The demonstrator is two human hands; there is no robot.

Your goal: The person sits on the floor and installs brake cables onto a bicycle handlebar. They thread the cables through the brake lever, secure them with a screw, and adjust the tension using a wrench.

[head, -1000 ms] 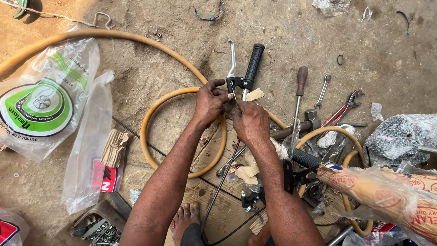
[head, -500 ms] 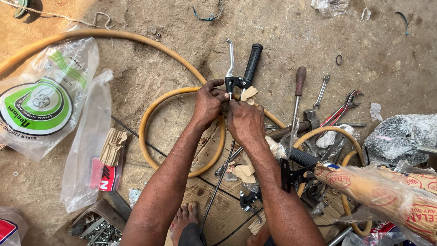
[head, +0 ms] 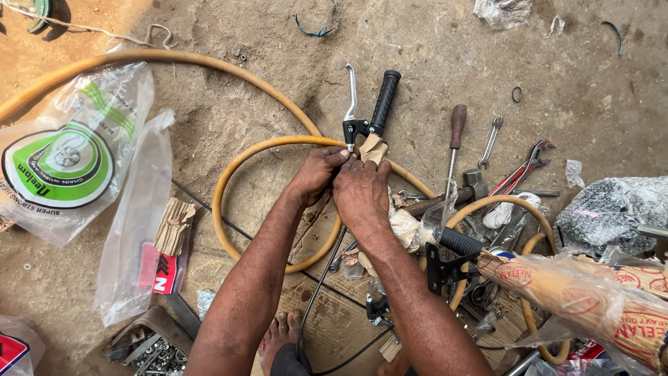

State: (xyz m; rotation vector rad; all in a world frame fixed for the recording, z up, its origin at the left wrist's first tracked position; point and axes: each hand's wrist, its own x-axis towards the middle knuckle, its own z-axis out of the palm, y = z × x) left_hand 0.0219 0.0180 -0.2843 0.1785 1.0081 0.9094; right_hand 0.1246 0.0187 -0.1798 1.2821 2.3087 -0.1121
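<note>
Both hands are sliding slightly nearer along the handlebar (head: 348,230), bunching the brown paper wrap (head: 373,147) below the brake lever (head: 351,94).
Left hand (head: 316,174) and right hand (head: 362,191) are pinching the paper, fingers closed around the bar, just near of the black rubber grip (head: 385,101), steadying it over the yellow hose (head: 243,157).

Black grip (head: 385,101) with a silver brake lever (head: 351,90), tan paper wrap (head: 373,147) below it. Hose (head: 257,150) is mustard yellow. Screwdriver (head: 456,127) has a reddish-brown handle. Clear plastic bag (head: 66,157) has a green, black and white round print; ground (head: 431,42) is dusty grey-brown.
</note>
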